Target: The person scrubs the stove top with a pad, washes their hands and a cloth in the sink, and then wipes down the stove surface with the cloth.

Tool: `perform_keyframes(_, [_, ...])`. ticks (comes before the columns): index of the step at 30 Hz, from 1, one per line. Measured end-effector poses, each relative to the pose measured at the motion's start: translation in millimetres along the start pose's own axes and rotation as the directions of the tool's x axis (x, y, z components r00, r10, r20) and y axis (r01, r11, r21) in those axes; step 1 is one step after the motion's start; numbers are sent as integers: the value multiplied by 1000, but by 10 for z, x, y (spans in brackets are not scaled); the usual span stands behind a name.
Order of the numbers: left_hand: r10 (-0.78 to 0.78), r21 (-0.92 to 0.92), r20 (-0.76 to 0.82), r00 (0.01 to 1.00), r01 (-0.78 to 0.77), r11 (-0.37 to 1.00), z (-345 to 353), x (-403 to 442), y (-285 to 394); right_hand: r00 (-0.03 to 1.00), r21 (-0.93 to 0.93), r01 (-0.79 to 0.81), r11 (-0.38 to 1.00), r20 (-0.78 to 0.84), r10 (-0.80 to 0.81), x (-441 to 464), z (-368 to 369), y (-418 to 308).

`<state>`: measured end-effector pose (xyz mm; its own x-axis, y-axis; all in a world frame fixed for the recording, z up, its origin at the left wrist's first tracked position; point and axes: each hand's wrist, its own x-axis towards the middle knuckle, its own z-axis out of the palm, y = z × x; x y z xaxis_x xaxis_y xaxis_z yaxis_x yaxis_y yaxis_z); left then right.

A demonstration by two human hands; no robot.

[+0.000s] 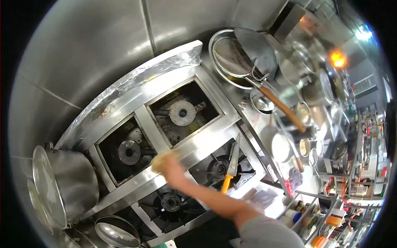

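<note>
My right hand is closed on a yellowish wad, smeared by motion, that looks like a sponge or cloth. It is over the steel strip between the rear and front burners of the stove. Close by are a rear burner in its uncovered square well and a front burner with a black grate. Across another front burner lies a knife with an orange handle. My left hand is out of view.
A large steel pot stands at the left, with a pan below it. Crumpled foil lines the back edge. Right of the stove are a basin, a wooden-handled strainer, a ladle and several pans. A flame burns farther off.
</note>
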<state>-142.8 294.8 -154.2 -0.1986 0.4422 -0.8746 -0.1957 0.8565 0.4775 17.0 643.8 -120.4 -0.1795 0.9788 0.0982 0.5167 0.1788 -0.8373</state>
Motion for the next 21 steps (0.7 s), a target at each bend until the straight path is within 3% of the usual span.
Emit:
perform_keyframes(1, [-8, 1, -1, 1000, 8, 1000, -6, -28, -51, 921, -88, 386, 918, 89, -379, -101, 181, -73])
perform_keyframes(2, [-23, 1, 0, 1000, 23, 1000, -42, -71, -128, 904, 26, 279, 960, 331, -272, -37, -113, -403])
perform_keyframes(3, [-39, 7, 3, 999, 39, 999, -75, -105, -195, 913, 27, 257, 966, 321, -252, 37, -287, -281])
perform_keyframes(5, [-67, 0, -2, 998, 67, 998, -158, -179, -312, 957, -111, 203, 973, 231, -173, 271, -706, 223])
perform_keyframes(6, [-83, -4, -7, 997, 83, 997, -202, -216, -381, 923, -300, 385, 873, 138, -360, 403, -748, 1040])
perform_keyframes(7, [-98, -16, -9, 995, 97, 995, -256, -254, -472, 968, -464, 248, 850, 79, -239, 599, -1366, 1051])
perform_keyframes(8, [-111, -23, -12, 994, 111, 994, -294, -290, -525, 902, -524, 318, 790, -90, -422, 761, -1892, 1206])
perform_keyframes(9, [-123, -32, -11, 992, 123, 992, -327, -305, -592, 936, -590, 105, 801, -213, -279, 908, -2218, 1268])
perform_keyframes(11, [-142, -39, -4, 990, 142, 989, -381, -325, -697, 958, -658, 160, 736, -75, -275, 1143, -2485, 1365])
perform_keyframes(15, [-169, -47, 15, 986, 169, 984, -460, -422, -834, 982, -743, 145, 653, 27, -188, 1218, -2382, 1471])
perform_keyframes(18, [-161, -64, 21, 987, 162, 985, -517, -493, -852, 958, -649, -48, 759, -244, -148, 930, -2370, 1292])
perform_keyframes(19, [-162, -62, 23, 987, 163, 985, -546, -507, -862, 988, -561, -145, 815, -124, 90, 822, -2419, 1203])
perform_keyframes(20, [-166, -66, 27, 986, 167, 984, -539, -497, -837, 951, -483, -257, 837, 26, 307, 735, -2500, 1129])
perform_keyframes(21, [-167, -62, 29, 986, 168, 984, -533, -507, -802, 917, -349, -346, 871, 72, 393, 631, -2611, 947])
